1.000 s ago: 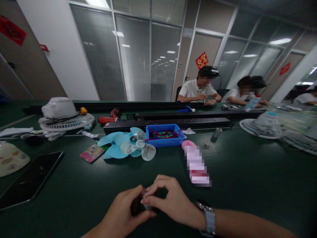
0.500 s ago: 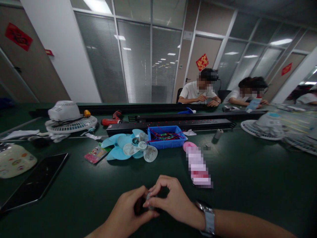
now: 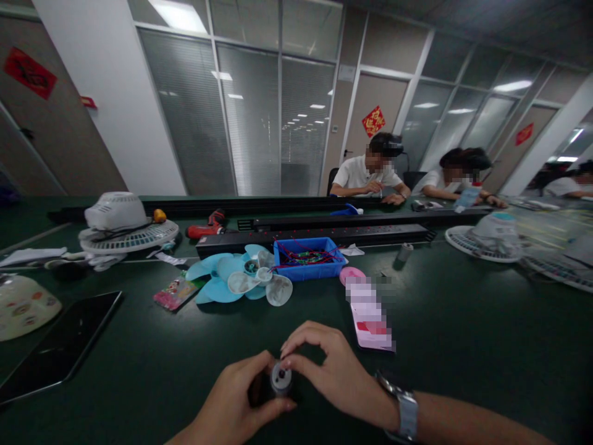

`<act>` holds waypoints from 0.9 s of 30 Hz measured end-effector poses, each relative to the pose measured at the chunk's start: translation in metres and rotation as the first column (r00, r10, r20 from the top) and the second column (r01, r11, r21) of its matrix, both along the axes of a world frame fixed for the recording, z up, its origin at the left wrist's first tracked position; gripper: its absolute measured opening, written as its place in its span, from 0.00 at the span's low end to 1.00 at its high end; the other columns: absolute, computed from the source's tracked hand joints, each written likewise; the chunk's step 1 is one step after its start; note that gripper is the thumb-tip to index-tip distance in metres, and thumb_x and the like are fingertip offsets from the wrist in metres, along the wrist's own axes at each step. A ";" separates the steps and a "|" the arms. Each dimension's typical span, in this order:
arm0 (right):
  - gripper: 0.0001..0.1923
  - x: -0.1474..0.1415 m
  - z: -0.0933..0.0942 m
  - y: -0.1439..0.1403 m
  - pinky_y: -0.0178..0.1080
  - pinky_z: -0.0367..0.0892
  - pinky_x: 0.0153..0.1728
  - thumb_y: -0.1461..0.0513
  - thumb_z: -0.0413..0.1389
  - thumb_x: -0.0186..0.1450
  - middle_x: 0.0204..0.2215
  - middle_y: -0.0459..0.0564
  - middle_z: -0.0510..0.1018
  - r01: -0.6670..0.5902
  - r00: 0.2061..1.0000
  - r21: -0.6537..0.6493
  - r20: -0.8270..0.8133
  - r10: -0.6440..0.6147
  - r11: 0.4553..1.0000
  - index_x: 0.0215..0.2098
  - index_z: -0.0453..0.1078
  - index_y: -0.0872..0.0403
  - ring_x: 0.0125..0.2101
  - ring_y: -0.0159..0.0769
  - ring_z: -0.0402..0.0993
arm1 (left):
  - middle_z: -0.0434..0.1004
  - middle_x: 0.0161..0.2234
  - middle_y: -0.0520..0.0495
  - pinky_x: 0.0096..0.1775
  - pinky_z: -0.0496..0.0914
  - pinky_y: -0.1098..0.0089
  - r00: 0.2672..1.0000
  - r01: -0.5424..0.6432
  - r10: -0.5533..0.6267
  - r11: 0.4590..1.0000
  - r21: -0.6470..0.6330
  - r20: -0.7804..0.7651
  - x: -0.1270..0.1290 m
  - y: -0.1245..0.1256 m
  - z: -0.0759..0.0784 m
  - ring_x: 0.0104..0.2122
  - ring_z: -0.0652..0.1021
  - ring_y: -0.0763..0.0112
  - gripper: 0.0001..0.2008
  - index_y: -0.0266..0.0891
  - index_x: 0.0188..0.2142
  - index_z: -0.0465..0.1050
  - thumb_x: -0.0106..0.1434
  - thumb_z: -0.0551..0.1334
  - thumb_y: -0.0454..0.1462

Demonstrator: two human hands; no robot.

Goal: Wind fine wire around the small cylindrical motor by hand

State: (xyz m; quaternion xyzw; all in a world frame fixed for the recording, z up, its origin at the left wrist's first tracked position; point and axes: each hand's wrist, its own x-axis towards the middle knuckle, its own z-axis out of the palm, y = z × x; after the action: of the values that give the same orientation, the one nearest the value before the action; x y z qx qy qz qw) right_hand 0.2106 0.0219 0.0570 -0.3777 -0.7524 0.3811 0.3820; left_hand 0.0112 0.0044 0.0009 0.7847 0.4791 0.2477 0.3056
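Low in the head view, both my hands meet over the dark green table (image 3: 463,346). My left hand (image 3: 236,402) wraps around a small dark cylindrical motor (image 3: 278,380) whose silver end cap faces up. My right hand (image 3: 331,371), with a watch on its wrist, pinches the same motor at its silver end with thumb and forefinger. Beyond the hands lie light blue fan blades (image 3: 217,278) with a clear fan blade (image 3: 264,283) on top.
A blue bin (image 3: 308,272) of wired parts stands mid-table, a pink item (image 3: 368,309) to its right. A black tablet (image 3: 60,346) and patterned pad (image 3: 23,306) lie left. White fan parts (image 3: 125,225), red screwdriver (image 3: 204,227), black rail (image 3: 315,235), more fan grilles (image 3: 491,238). Two people sit opposite.
The motor's silver end has come into plain view between my fingers, and both hands have shifted slightly lower and right. The view has tilted a little.
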 end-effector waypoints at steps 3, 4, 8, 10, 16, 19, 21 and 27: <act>0.03 0.007 -0.006 0.011 0.37 0.67 0.41 0.63 0.61 0.65 0.35 0.46 0.81 0.097 0.995 0.026 0.033 -0.097 0.995 0.36 0.78 0.52 0.38 0.35 0.77 | 0.72 0.25 0.55 0.26 0.60 0.75 1.000 0.001 -0.001 1.000 -0.001 -0.003 0.000 0.001 0.000 0.24 0.71 0.71 0.14 0.40 0.33 0.72 0.57 0.70 0.47; 0.03 0.010 -0.010 0.014 0.39 0.66 0.42 0.63 0.61 0.66 0.35 0.46 0.82 0.116 0.990 0.047 0.078 -0.120 0.992 0.36 0.79 0.51 0.38 0.35 0.77 | 0.72 0.26 0.55 0.26 0.60 0.75 1.000 0.001 -0.001 1.000 -0.006 -0.004 0.000 0.001 -0.001 0.24 0.71 0.71 0.14 0.40 0.33 0.72 0.57 0.70 0.47; 0.02 0.020 -0.029 0.022 0.45 0.57 0.46 0.61 0.64 0.64 0.35 0.44 0.82 0.113 0.938 0.157 0.310 -0.158 0.981 0.36 0.80 0.47 0.41 0.39 0.74 | 0.72 0.26 0.55 0.27 0.60 0.75 1.000 -0.011 0.011 1.000 -0.014 -0.014 0.000 0.000 0.000 0.25 0.71 0.71 0.14 0.41 0.34 0.73 0.57 0.70 0.46; 0.04 0.023 -0.034 0.023 0.46 0.56 0.45 0.60 0.64 0.64 0.37 0.44 0.81 0.103 0.913 0.177 0.373 -0.164 0.979 0.38 0.80 0.45 0.43 0.40 0.72 | 0.72 0.26 0.55 0.27 0.60 0.75 1.000 -0.013 0.013 1.000 -0.016 -0.013 0.000 -0.001 0.000 0.25 0.71 0.71 0.14 0.40 0.34 0.73 0.57 0.71 0.46; 0.09 0.023 -0.035 0.020 0.46 0.58 0.45 0.62 0.61 0.67 0.42 0.47 0.79 0.124 0.884 0.200 0.423 -0.200 0.972 0.44 0.79 0.42 0.45 0.41 0.70 | 0.72 0.27 0.55 0.26 0.60 0.76 1.000 -0.008 0.008 1.000 -0.025 0.013 -0.001 -0.002 -0.001 0.25 0.70 0.72 0.13 0.41 0.34 0.73 0.58 0.70 0.45; 0.11 0.024 -0.036 0.021 0.46 0.58 0.45 0.62 0.61 0.66 0.42 0.48 0.78 0.139 0.877 0.205 0.430 -0.217 0.969 0.46 0.78 0.42 0.45 0.42 0.70 | 0.72 0.27 0.55 0.27 0.61 0.75 1.000 -0.006 0.006 0.999 -0.033 -0.002 -0.001 -0.002 -0.001 0.25 0.70 0.71 0.12 0.40 0.35 0.73 0.58 0.70 0.45; 0.10 0.025 -0.038 0.023 0.46 0.59 0.45 0.61 0.63 0.65 0.42 0.47 0.79 0.146 0.873 0.203 0.434 -0.223 0.968 0.45 0.79 0.43 0.45 0.42 0.70 | 0.72 0.27 0.54 0.27 0.61 0.75 1.000 -0.009 0.009 0.999 -0.043 -0.015 -0.001 -0.002 0.000 0.25 0.71 0.71 0.12 0.40 0.35 0.73 0.58 0.70 0.44; 0.05 0.020 -0.031 0.019 0.43 0.62 0.45 0.63 0.62 0.66 0.36 0.46 0.81 0.171 0.954 0.166 0.217 -0.205 0.971 0.40 0.79 0.48 0.40 0.38 0.73 | 0.72 0.27 0.54 0.27 0.61 0.75 1.000 -0.006 0.006 0.999 -0.045 -0.002 0.000 -0.002 0.004 0.25 0.71 0.71 0.13 0.39 0.35 0.72 0.58 0.70 0.44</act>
State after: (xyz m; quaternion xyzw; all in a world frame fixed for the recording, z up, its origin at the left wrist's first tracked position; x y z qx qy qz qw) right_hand 0.2305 0.0409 0.0259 -0.4610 -0.7783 0.2404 0.3521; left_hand 0.0109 0.0024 0.0049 0.7764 0.4871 0.2373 0.3220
